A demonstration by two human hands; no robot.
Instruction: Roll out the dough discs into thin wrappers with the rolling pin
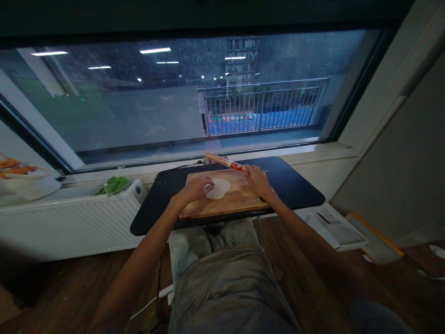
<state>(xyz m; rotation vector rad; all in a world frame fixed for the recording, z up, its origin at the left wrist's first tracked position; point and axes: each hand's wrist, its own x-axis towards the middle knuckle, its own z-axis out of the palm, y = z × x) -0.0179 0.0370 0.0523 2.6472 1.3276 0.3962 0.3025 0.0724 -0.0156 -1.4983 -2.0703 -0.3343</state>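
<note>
A thin, pale round sheet (218, 189), which looks like dough, lies flat on a wooden cutting board (239, 197). My left hand (197, 189) is at the sheet's left edge, its fingers curled and pinched together there. My right hand (257, 180) rests over the board's right side, fingers wrapped round one end of a slim tan stick with a red-and-white label (227, 162). The stick slants up and left past the board's far edge. My fingers hide its near end, and I cannot tell its exact kind.
The board lies on a small black table (295, 190) below a wide window (156, 106). Left of it stands a white radiator (79, 227) with a green cloth (116, 184) and a white basket (31, 183). A white box (333, 225) is at right, below table height.
</note>
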